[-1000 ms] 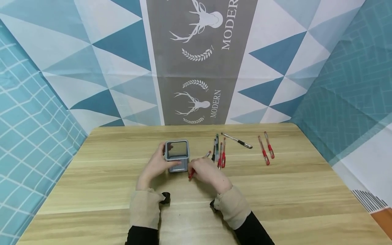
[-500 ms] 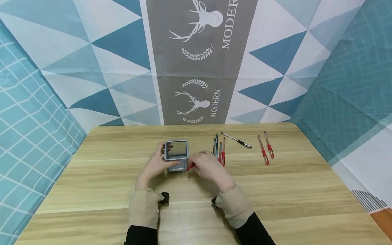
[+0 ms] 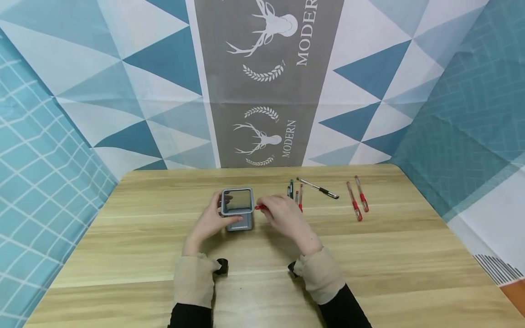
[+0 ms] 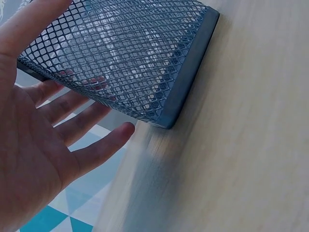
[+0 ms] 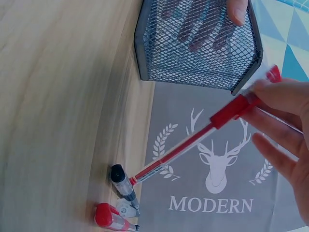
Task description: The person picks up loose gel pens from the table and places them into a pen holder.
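A dark mesh pen holder (image 3: 242,222) stands on the wooden table with its square mouth up. Around its left side, my left hand (image 3: 208,224) holds it, thumb across the near wall and fingers behind the far side. Just right of the holder, my right hand (image 3: 285,216) pinches a red gel pen (image 5: 226,112) by its red end. The right wrist view shows this pen slanting, its clear barrel with a red refill stretching away from the fingers (image 5: 270,128). Through the mesh in the left wrist view, the holder (image 4: 120,58) shows no pens inside.
Beyond my right hand lie dark pens (image 3: 291,187) and red pens (image 3: 301,196), partly covered by the hand. A black-capped pen (image 3: 317,187) lies slantwise behind them. Farther right are two red pens (image 3: 354,201). A patterned cloth (image 3: 262,100) hangs at the table's back edge.
My right hand has lifted the red pen from low beside the holder up to near its rim, turning it. My left hand and the holder have stayed in place.
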Tool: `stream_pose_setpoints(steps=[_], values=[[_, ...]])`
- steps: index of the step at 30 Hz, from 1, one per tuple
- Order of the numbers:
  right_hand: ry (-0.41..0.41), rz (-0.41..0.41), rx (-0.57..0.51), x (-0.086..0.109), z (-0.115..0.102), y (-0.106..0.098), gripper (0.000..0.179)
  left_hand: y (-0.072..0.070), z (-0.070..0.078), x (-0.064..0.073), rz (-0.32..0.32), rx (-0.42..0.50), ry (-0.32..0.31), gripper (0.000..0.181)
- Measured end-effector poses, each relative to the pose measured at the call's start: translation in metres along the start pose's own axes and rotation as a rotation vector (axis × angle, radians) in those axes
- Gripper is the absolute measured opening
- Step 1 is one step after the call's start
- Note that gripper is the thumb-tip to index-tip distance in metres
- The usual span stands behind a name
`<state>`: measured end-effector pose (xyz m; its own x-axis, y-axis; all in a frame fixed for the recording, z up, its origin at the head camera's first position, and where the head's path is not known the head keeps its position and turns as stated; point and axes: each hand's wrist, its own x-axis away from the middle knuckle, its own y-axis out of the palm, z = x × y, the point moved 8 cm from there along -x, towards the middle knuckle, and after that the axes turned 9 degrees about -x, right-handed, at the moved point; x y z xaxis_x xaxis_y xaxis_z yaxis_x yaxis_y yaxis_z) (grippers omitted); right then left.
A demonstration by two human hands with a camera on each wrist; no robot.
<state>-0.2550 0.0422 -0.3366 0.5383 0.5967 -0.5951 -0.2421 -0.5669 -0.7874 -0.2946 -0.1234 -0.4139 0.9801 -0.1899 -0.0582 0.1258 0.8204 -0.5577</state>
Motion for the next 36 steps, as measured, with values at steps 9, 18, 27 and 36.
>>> stream_pose_setpoints(steps=[9, 18, 27, 36], values=[[-0.003, 0.112, 0.016, 0.002, 0.004, -0.009, 0.027, 0.0, -0.001, -0.001, 0.005, -0.033, -0.008, 0.091], [0.021, 0.179, 0.034, 0.001, 0.007, -0.02, 0.024, -0.001, -0.002, -0.002, 0.006, -0.031, -0.006, 0.091], [0.072, 0.274, -0.011, 0.001, 0.006, -0.041, 0.021, -0.001, -0.001, -0.002, 0.008, -0.036, 0.008, 0.091], [0.055, 0.384, -0.026, 0.0, 0.002, -0.057, 0.027, -0.001, -0.001, -0.002, 0.002, -0.041, -0.009, 0.091]])
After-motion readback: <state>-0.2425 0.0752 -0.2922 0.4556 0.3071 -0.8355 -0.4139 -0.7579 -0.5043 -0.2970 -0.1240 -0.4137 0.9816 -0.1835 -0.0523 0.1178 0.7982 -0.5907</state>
